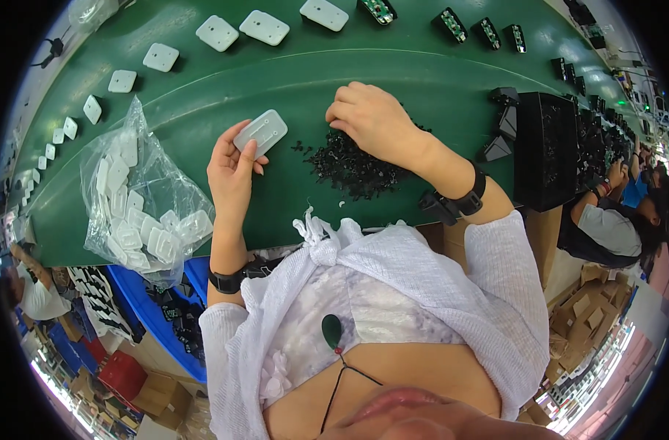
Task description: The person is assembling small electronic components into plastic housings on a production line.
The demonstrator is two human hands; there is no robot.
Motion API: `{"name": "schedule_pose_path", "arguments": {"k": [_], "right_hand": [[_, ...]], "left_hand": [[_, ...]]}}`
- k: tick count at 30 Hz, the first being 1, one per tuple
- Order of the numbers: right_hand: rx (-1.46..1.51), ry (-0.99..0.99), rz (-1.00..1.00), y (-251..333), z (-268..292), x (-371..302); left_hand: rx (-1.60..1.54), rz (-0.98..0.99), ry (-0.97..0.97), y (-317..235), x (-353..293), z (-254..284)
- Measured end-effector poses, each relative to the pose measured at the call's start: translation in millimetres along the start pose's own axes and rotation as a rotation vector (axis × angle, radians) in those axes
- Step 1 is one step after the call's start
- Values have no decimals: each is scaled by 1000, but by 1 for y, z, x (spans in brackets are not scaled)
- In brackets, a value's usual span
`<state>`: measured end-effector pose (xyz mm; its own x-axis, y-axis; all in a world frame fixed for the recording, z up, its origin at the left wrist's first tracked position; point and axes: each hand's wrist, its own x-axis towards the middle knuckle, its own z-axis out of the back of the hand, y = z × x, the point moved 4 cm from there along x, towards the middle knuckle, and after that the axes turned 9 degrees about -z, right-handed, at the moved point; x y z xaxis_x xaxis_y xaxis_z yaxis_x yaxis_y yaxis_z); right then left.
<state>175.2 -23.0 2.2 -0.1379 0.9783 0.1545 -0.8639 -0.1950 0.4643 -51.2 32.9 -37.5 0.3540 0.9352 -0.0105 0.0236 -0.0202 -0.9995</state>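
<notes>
A white plastic cover [267, 132] with rounded corners and a moulded face is gripped at its lower left end by my left hand [234, 170], thumb on top and fingers beneath. To the right, my right hand [371, 121] hovers at the far edge of a pile of small black plastic parts [353, 167]. Its fingers are bent and pressed together; whatever they may hold is too small or hidden to make out. A few loose black bits lie just left of the pile.
On my left, a clear plastic bag [174, 183] spills similar white covers. More white covers [265, 28] and black housings with green circuit boards [450, 26] line the far side of the green table [305, 73]. A black bin [543, 150] stands at right. Other people sit along both sides.
</notes>
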Motion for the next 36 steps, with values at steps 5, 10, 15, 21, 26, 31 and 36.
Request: {"name": "schedule_pose_path", "arguments": {"k": [5, 10, 15, 21, 26, 31, 36], "right_hand": [[-15, 21, 62, 28, -18, 4], [2, 42, 102, 36, -43, 12], [-90, 52, 146, 48, -44, 12], [-122, 57, 141, 52, -45, 3], [40, 21, 102, 34, -35, 6], [549, 68, -254, 20, -4, 8], [985, 78, -528, 7, -6, 2]], "left_hand": [[12, -7, -12, 1, -2, 2], [-5, -57, -52, -8, -7, 1], [26, -83, -47, -5, -10, 4], [44, -85, -40, -5, -10, 0], [46, -72, -20, -6, -9, 1], [71, -88, -31, -14, -10, -8], [183, -190, 27, -27, -3, -29]]}}
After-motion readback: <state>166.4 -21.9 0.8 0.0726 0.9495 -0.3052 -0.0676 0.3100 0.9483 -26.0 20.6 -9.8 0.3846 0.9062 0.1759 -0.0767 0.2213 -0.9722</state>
